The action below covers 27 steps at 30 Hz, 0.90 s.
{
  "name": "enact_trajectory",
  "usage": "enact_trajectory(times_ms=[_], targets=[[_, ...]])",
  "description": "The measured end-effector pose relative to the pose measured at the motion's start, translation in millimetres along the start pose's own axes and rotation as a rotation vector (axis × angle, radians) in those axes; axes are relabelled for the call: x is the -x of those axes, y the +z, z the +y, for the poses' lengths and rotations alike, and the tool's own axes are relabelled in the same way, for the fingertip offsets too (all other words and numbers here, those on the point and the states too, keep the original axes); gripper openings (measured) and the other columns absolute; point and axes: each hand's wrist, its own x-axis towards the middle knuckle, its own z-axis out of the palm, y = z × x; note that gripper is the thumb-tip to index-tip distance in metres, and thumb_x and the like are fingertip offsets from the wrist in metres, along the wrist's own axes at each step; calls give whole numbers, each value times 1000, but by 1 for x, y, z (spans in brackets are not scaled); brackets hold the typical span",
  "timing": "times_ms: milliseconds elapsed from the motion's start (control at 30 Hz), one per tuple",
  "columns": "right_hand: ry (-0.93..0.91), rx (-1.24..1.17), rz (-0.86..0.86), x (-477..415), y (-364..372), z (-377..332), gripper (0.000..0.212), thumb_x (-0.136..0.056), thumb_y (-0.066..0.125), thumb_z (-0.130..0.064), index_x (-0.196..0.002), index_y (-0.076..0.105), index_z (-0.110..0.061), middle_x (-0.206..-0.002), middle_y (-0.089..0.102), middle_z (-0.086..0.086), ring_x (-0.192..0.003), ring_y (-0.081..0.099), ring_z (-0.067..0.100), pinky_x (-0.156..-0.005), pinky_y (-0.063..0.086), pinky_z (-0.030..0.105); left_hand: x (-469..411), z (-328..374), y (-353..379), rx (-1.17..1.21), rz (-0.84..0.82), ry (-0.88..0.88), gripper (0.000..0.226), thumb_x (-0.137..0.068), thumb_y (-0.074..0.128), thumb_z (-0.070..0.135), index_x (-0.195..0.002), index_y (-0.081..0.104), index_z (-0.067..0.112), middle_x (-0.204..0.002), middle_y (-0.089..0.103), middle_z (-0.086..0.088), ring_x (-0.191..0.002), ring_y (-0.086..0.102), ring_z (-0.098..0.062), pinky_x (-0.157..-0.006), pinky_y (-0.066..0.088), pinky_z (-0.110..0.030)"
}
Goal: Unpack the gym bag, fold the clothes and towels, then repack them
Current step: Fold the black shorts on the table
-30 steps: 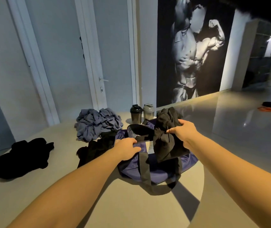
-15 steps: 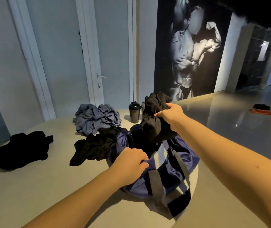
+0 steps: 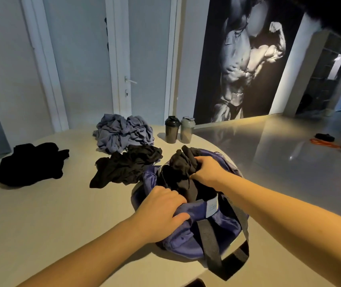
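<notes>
The right hand, fingers clamped on a bunched black garment, is lower than half a second ago: the cloth that stood raised above the purple gym bag now sits back at its mouth, only its top above the rim. The left hand keeps its fingers curled over the near rim, pinning the bag to the worktop. I judge unpacking unfinished, this piece not yet free. A pale tag inside the bag is too small to read.

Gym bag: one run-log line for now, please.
phase: unpacking | left hand: grips gym bag rim | right hand: grips black garment at opening | on table: grey pile, black pile, second black pile
</notes>
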Motion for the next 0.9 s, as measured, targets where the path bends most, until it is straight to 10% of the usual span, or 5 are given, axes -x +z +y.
enact_trajectory(times_ms=[333, 633, 900], targets=[[-224, 664, -60, 3, 3, 11, 56, -87, 64, -10, -141, 52, -22, -125, 63, 10, -109, 62, 37, -75, 58, 48, -6, -16, 8, 104, 93, 33, 27, -103, 47, 47, -115, 59, 26, -105, 54, 16, -95, 39, -6, -100, 17, -21], [-349, 117, -77, 10, 23, 16, 45, -84, 73, -18, -127, 66, -27, -114, 70, -6, -101, 65, 12, -87, 54, 29, -9, -19, 16, 164, 175, 97, 15, -94, 63, 35, -99, 55, 23, -129, 48, 11, -118, 42, -10, -99, 37, -34], [-211, 36, -256, 11, 2, 26, 59, -96, 67, -31, -150, 44, -28, -144, 56, -3, -122, 55, 11, -108, 46, 34, -27, -19, -6, 193, -134, 234, 29, -94, 64, 42, -95, 47, 19, -162, 27, 15, -145, 23, -8, -115, 18, -22]])
